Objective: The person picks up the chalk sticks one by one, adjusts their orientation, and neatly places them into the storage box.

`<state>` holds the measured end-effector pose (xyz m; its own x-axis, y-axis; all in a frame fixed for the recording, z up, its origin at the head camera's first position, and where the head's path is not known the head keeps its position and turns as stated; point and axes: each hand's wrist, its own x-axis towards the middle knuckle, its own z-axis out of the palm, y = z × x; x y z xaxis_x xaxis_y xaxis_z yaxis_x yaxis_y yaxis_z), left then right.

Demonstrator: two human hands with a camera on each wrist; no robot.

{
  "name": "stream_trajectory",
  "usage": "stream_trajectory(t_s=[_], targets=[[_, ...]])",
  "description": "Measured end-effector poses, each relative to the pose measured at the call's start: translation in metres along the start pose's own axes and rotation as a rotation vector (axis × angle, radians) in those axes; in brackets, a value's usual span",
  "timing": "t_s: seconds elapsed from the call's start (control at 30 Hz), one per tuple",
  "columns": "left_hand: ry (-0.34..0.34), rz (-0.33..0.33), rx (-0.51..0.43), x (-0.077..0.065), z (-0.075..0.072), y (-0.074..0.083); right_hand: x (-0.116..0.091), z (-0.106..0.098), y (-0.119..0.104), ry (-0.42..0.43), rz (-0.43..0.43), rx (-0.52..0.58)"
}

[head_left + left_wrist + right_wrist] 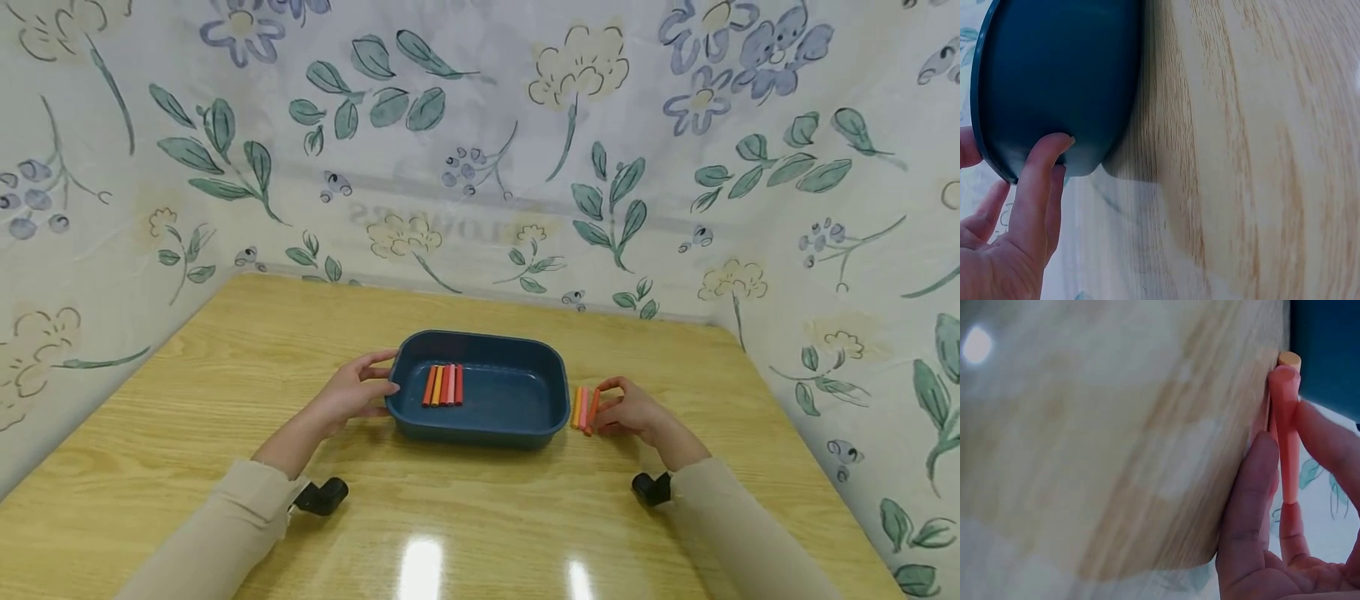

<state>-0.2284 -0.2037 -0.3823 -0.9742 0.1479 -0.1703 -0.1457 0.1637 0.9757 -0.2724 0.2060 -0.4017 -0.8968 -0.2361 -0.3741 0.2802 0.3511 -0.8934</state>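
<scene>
A dark blue rectangular tub (480, 435) stands on the table. Its left end is held by my left hand (352, 392), thumb at the rim and other fingers against the outer wall; that wall fills the upper left of the left wrist view. Several red, orange and pink crayons (442, 385) lie side by side inside, toward the left. Just right of the tub are a yellow-orange crayon (577, 408) and a pink crayon (584, 408). Beside them my right hand (630, 412) pinches an orange-red crayon (1286, 419) between thumb and fingers, its lower end near the table.
The wooden table (450, 517) has a glossy top with bright reflections near the front. Floral cloth (480, 150) hangs behind and at both sides. A black wrist device (322, 497) sits below the left hand, another (651, 490) below the right.
</scene>
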Motion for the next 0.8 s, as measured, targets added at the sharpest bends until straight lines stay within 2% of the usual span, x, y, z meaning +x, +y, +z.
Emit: stream_trajectory(t_s=[0.2,0.53,0.8], targets=[[0.007,-0.006,0.003,0.000,0.001,0.000,0.000,0.002,0.002,0.035,-0.029,0.066],[0.000,-0.007,0.003,0.001,0.005,0.001,-0.001,0.006,-0.005,0.186,0.037,0.325],[0.001,-0.004,-0.005,-0.001,0.003,0.001,0.000,0.010,-0.021,0.157,0.001,0.455]])
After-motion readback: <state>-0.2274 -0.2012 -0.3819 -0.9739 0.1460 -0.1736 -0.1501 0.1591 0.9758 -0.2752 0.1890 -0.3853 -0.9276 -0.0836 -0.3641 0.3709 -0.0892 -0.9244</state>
